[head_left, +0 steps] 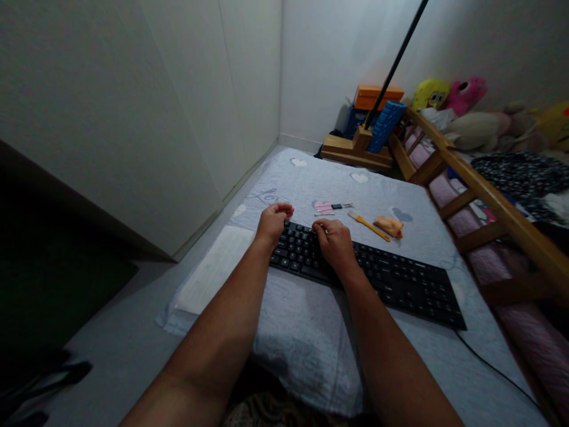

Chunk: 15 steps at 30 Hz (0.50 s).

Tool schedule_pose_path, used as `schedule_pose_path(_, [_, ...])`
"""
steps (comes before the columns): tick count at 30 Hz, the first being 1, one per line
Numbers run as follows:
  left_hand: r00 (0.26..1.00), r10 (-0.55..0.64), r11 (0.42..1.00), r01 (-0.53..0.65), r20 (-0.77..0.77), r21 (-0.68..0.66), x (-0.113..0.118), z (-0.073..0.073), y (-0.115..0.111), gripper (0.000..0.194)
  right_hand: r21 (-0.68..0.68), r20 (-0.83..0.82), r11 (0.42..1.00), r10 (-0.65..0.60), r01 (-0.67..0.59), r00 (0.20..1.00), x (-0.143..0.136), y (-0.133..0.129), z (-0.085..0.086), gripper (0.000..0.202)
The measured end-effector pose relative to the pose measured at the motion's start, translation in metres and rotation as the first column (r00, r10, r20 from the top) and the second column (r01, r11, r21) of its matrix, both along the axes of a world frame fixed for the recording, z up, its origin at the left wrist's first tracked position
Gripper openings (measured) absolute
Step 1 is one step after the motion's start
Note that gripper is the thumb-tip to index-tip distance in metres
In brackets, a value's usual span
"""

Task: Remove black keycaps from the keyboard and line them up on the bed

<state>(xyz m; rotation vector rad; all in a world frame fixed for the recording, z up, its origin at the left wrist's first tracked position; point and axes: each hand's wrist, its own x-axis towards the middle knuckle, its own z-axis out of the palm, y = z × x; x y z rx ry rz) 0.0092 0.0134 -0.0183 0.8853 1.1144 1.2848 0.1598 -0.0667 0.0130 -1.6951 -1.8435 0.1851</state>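
A black keyboard [400,276] lies at a slant on a cloth with heart patterns [302,332]. At the keyboard's left end is my left hand [272,224], its fingers curled and closed; what they hold, if anything, is too small to tell. My right hand [334,242] rests over the keys right of it, thumb and fingers pressed together, their tips hiding whatever may be between them. Beyond the keyboard lie metal tweezers with a dark part [341,206], a pink item [323,207], a yellow-handled brush [372,228] and a crumpled orange-brown cloth [389,226].
White paper [217,270] lies left of the keyboard. A black cable [493,369] runs off its right end. A wooden bed rail [489,184] borders the right side; a tall pale cabinet [178,118] stands left. At the back are a wooden stand [351,148] and an orange box [377,96].
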Motion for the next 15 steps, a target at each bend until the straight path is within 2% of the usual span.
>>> schedule_pose_path(15, [1.0, -0.001, 1.0, 0.001, 0.003, 0.011, 0.0001, -0.0025, 0.0019, 0.03, 0.003, 0.002, 1.0, -0.004, 0.004, 1.0, -0.0003, 0.0007, -0.0009, 0.022])
